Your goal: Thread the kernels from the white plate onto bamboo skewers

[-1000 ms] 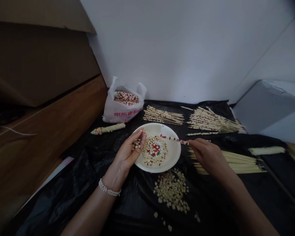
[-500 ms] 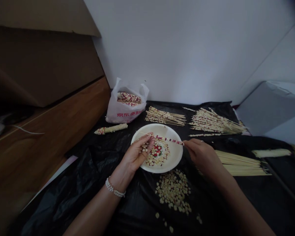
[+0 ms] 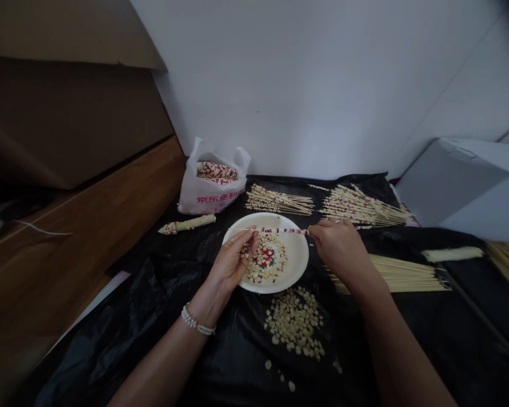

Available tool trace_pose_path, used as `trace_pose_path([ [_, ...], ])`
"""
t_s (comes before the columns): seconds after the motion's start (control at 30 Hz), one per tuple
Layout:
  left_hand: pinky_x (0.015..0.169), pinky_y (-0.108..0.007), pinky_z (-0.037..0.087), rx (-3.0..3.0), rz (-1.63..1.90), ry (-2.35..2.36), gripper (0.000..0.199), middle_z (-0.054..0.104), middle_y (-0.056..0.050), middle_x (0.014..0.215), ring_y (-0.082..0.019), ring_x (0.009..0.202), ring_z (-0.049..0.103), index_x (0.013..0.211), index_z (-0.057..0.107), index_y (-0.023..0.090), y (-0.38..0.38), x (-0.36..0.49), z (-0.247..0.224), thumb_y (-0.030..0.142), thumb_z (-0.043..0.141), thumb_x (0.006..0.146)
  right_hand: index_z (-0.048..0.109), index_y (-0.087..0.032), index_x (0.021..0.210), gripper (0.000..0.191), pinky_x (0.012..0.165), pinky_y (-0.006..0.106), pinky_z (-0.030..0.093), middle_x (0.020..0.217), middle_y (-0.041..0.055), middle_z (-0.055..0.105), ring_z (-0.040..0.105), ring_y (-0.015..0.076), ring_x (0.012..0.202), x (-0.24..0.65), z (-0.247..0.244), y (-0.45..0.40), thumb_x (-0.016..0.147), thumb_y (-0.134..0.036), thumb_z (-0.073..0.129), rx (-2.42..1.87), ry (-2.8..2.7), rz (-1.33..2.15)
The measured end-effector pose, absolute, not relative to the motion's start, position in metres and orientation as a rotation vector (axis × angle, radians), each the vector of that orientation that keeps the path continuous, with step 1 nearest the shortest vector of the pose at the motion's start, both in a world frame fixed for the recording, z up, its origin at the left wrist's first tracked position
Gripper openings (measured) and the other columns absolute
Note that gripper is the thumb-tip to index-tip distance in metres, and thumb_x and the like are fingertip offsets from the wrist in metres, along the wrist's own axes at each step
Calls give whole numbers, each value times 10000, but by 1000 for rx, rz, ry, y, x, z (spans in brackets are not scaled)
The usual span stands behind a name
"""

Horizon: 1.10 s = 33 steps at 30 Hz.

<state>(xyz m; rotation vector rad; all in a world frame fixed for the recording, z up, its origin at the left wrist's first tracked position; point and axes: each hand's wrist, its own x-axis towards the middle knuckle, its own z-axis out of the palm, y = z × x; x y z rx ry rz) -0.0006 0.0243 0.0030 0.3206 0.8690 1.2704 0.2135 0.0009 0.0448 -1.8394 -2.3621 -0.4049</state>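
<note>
A thin skewer [image 3: 282, 230] threaded with dark red and cream corn kernels lies nearly level above the white bowl [image 3: 299, 263]. My left hand [image 3: 230, 257] pinches it near its left end, and a few loose kernels show in the curled fingers. At the other end, my right hand [image 3: 341, 246] grips the skewer just past the bowl's right rim; the fingertips are partly hidden. Loose corn kernels [image 3: 261, 274] cover the bowl's bottom, over a red and green pattern.
Paler kernels [image 3: 294, 322] are heaped on the black plastic sheet [image 3: 152, 316]. Filled skewers [image 3: 356, 206] lie behind the bowl, bare skewers [image 3: 407, 274] to the right. A bag [image 3: 212, 195] of corn cobs and a partly stripped cob [image 3: 186, 224] are at left, a bare cob [image 3: 452, 254] at right.
My right hand has risen a little, and the skewer has gone from sloping down rightward to nearly level. The whole view has shifted slightly.
</note>
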Motion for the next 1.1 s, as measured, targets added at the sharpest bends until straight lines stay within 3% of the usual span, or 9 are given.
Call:
trace_pose_path([
  [0.27,680,-208,598,184,1233,849,149,724,-96,811,-129,707,693,840,699,72,24,-1,10,-17,590,789,668,-186,759,247,674,324,283,793,53,691,591,192,768,204,45,3,881,-143,458,-1833,-2417,-322],
  [0.47,705,-200,595,88,1224,820,188,722,-85,865,-132,765,697,911,674,81,26,-3,13,-26,563,806,686,-136,859,254,698,348,341,794,146,699,624,242,775,203,79,28,780,-41,465,-1979,-2213,-324],
  [0.67,737,-200,589,90,1255,818,188,715,-73,840,-133,791,699,887,673,92,28,-2,9,-35,572,792,696,-115,901,256,814,406,383,902,174,705,622,279,904,201,84,73,855,-162,449,-1837,-1993,-216],
  [0.77,738,-198,587,94,1253,817,155,711,-73,822,-127,770,695,849,672,76,28,-2,9,-29,573,794,695,-140,948,318,787,351,437,916,120,718,639,230,886,226,72,71,913,-298,421,-1725,-1846,-97],
  [0.9,738,-204,589,91,1233,798,173,714,-69,839,-123,778,692,855,677,88,27,-4,9,-34,571,792,595,-143,1192,554,674,331,496,1048,151,694,662,206,910,289,53,34,980,-382,142,-1598,-1592,84],
  [0.93,738,-204,589,97,1238,796,175,715,-71,843,-124,779,693,854,677,87,27,-4,9,-37,572,790,602,-161,1197,515,671,353,491,1074,170,687,658,233,939,307,49,21,968,-426,225,-1453,-1408,284],
  [1.03,744,-201,587,105,1254,799,170,716,-78,854,-127,778,695,850,676,81,27,-4,8,-41,576,787,629,-173,1196,496,650,386,456,1041,218,685,666,244,920,362,36,-20,968,-381,240,-1429,-1314,398],
  [1.1,738,-204,590,100,1249,797,170,715,-78,859,-129,778,696,866,674,86,27,-3,7,-34,583,786,660,-235,1163,479,653,391,447,972,201,697,667,222,866,393,30,-45,972,-392,250,-1432,-1258,496],
])
